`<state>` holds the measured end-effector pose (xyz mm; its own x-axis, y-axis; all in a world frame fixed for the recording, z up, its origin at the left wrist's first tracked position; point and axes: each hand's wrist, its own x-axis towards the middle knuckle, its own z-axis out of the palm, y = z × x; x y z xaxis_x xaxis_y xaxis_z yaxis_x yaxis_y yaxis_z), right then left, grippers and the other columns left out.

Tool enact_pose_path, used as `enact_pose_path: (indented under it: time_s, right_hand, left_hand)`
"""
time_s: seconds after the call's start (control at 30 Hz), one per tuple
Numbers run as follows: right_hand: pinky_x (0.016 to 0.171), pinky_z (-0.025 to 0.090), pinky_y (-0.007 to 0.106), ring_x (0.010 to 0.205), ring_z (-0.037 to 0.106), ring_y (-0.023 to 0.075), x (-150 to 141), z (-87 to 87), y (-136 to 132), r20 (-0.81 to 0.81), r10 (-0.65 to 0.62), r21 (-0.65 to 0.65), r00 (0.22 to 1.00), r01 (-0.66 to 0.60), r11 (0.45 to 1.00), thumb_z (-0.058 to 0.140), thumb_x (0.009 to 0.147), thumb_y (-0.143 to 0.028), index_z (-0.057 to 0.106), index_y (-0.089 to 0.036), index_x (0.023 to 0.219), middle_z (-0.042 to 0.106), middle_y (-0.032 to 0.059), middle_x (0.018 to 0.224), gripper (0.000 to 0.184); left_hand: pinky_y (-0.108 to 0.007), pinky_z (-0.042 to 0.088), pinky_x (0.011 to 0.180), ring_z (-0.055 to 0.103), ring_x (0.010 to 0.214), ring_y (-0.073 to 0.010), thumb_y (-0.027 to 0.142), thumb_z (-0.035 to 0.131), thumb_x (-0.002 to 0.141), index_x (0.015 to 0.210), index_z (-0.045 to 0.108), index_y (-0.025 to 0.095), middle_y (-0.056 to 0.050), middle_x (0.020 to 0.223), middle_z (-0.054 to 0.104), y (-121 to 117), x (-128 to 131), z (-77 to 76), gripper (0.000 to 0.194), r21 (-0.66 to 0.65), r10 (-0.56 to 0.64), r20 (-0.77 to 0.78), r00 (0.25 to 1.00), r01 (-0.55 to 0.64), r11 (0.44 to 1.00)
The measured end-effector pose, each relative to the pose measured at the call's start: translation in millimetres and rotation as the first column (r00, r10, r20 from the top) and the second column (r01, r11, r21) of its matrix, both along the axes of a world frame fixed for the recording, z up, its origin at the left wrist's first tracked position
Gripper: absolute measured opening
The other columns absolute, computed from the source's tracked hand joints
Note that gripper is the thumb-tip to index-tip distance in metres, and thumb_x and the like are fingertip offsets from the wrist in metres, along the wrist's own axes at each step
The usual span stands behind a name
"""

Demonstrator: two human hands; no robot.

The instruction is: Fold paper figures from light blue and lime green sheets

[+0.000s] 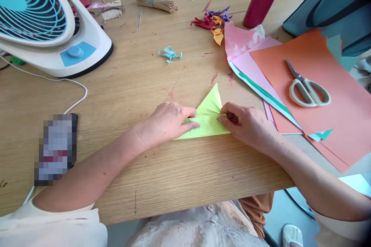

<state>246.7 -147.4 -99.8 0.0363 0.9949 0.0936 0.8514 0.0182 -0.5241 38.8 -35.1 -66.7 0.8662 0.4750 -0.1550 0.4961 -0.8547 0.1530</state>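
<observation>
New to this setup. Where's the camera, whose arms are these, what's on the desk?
There's no machine here: the arms belong to a person working bare-handed. The single picture comes from a camera worn on that person's head, looking forward and down, so their arms reach in from the bottom.

Both hands are on a folded yellow-green paper: the left hand on its left part, the right hand at its right side.

On the wooden desk, a fan stands at far left. Beyond the paper lies a small light-blue figure. At right, scissors rest on coloured sheets, with a dark-red bottle behind.
</observation>
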Motion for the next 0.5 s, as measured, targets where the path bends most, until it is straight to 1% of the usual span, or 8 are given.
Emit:
enact_pose_path:
  time_s: [0.13, 0.23, 0.37, 0.5]
  right_hand:
    - [0.052, 0.033, 0.026, 0.052, 0.050, 0.0138, -1, -3.5, 0, 0.036, -0.012, 0.025, 0.999, 0.011, 1.000, 0.055, 0.088, -0.026, 0.057, -0.022, 0.083, 0.060, -0.0006, 0.063, 0.007]
    - [0.053, 0.032, 0.028, 0.055, 0.052, 0.0157, -1, -7.0, 0, 0.084, -0.018, 0.023, 0.996, 0.016, 1.000, 0.055, 0.090, -0.028, 0.056, -0.022, 0.084, 0.063, 0.0008, 0.067, 0.008]
    - [0.053, 0.031, 0.029, 0.059, 0.054, 0.0176, -2, -11.4, 0, 0.127, 0.004, 0.037, 0.992, -0.009, 0.999, 0.053, 0.091, -0.030, 0.056, -0.022, 0.085, 0.064, 0.0027, 0.071, 0.011]
    - [0.053, 0.031, 0.029, 0.059, 0.053, 0.0170, -3, -11.7, 1, 0.124, -0.004, 0.035, 0.992, 0.000, 0.999, 0.054, 0.091, -0.031, 0.057, -0.022, 0.084, 0.064, 0.0026, 0.072, 0.011]
  left_hand:
    - [-0.024, 0.033, 0.054, 0.063, 0.062, -0.0167, 0.045, 0.057, 0.093, 0.087, 0.066, 0.018, -0.002, 0.071, 0.070, 2, -2, -9.1, 0.029, 0.051, -0.078, 0.029, 0.997, 0.077, 0.996]
    - [-0.024, 0.034, 0.055, 0.066, 0.068, -0.0178, 0.042, 0.056, 0.094, 0.090, 0.064, 0.017, -0.003, 0.076, 0.072, 3, -5, -14.5, 0.027, 0.068, -0.141, 0.050, 0.989, 0.137, 0.988]
    - [-0.024, 0.034, 0.055, 0.066, 0.070, -0.0170, 0.041, 0.054, 0.095, 0.090, 0.062, 0.017, -0.001, 0.075, 0.070, 5, -8, -19.2, 0.026, 0.097, -0.200, 0.085, 0.976, 0.192, 0.977]
    - [-0.024, 0.034, 0.056, 0.065, 0.070, -0.0169, 0.040, 0.052, 0.096, 0.088, 0.061, 0.017, -0.002, 0.076, 0.069, 5, -10, -20.8, 0.025, 0.111, -0.219, 0.095, 0.971, 0.208, 0.972]
